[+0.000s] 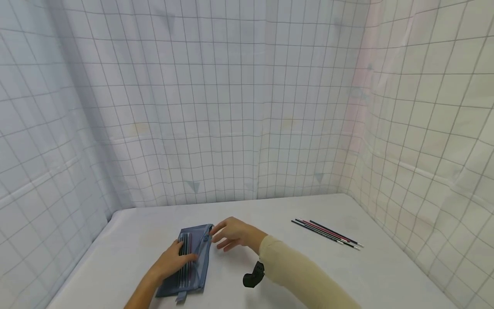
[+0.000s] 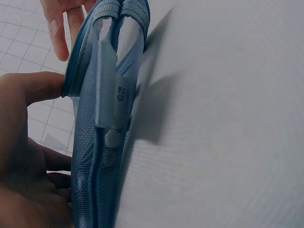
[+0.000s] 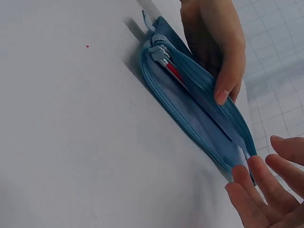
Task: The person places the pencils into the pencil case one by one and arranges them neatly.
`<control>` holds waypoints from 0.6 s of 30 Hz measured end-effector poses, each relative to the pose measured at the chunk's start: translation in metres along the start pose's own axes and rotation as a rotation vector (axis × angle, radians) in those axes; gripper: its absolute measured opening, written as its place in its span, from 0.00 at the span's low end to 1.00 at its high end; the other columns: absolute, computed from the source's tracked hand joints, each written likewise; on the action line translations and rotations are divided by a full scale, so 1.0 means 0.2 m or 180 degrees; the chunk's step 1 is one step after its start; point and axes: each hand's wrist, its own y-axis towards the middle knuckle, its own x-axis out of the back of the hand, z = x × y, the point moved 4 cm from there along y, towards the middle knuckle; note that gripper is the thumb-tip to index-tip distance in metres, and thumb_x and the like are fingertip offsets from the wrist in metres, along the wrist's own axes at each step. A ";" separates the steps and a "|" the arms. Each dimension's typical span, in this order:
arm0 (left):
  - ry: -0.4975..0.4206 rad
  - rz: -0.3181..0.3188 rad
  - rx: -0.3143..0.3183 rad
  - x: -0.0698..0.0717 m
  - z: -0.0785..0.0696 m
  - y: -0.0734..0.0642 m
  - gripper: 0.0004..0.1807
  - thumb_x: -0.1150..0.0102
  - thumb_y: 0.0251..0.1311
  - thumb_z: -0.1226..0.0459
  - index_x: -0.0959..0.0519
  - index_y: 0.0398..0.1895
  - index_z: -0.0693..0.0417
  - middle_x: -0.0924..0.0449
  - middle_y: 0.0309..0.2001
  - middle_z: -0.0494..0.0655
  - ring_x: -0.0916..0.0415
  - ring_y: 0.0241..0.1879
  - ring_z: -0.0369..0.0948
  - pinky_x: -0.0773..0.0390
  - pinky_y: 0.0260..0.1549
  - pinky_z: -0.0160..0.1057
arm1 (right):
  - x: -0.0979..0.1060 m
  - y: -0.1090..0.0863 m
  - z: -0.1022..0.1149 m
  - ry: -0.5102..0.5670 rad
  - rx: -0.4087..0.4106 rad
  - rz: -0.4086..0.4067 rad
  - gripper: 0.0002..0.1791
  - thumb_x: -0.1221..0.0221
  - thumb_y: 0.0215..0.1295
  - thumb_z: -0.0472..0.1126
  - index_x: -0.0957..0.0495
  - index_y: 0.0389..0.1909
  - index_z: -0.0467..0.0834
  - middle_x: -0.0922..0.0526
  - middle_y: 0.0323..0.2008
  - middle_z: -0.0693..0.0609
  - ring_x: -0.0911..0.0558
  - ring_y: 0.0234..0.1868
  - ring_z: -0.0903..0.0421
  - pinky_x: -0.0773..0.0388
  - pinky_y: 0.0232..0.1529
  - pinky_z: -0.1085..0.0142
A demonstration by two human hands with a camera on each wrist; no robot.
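A blue zippered pencil case [image 1: 201, 257] lies on the white table, with several slim sticks [image 1: 185, 257] visible on or through its upper face. My left hand [image 1: 171, 259] rests on the case with the thumb spread; in the right wrist view that thumb touches the zipper edge. The zipper stands undone, its slider [image 3: 160, 54] at one end, and something red [image 3: 174, 72] shows inside the mouth. My right hand [image 1: 233, 234] is at the case's far right corner, fingers loosely bent, fingertips at or just beside the edge. It holds nothing visible.
Several slim pencil-like sticks [image 1: 328, 234], black and red with pale ends, lie together at the right of the table [image 1: 270, 214]. A black device [image 1: 254, 275] sits at my right wrist. Checked white curtains [image 1: 231, 107] surround the table at the back and sides.
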 end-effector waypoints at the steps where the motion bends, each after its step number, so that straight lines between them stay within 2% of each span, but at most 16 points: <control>1: -0.0011 -0.0004 0.0010 0.00 0.00 0.00 0.58 0.35 0.60 0.41 0.45 0.73 0.81 0.56 0.75 0.82 0.53 0.72 0.77 0.46 0.66 0.74 | 0.01 0.00 0.00 -0.0024 0.0000 -0.0012 0.17 0.33 0.67 0.32 0.17 0.56 0.36 0.14 0.43 0.48 0.11 0.40 0.48 0.13 0.42 0.55; 12: 0.0040 -0.0015 0.0025 -0.01 0.01 0.02 0.58 0.35 0.60 0.41 0.44 0.73 0.82 0.56 0.74 0.83 0.52 0.71 0.77 0.45 0.67 0.73 | 0.11 -0.04 0.01 -0.0116 -0.0037 -0.0125 0.17 0.31 0.64 0.32 0.16 0.54 0.35 0.13 0.40 0.47 0.12 0.41 0.46 0.13 0.42 0.53; 18: 0.0032 -0.0024 -0.0047 0.00 0.01 0.02 0.57 0.35 0.60 0.42 0.44 0.72 0.82 0.55 0.74 0.83 0.52 0.71 0.77 0.45 0.67 0.73 | 0.18 -0.06 0.02 -0.0217 -0.0068 -0.0206 0.16 0.31 0.64 0.33 0.16 0.53 0.36 0.13 0.39 0.47 0.12 0.41 0.47 0.13 0.42 0.53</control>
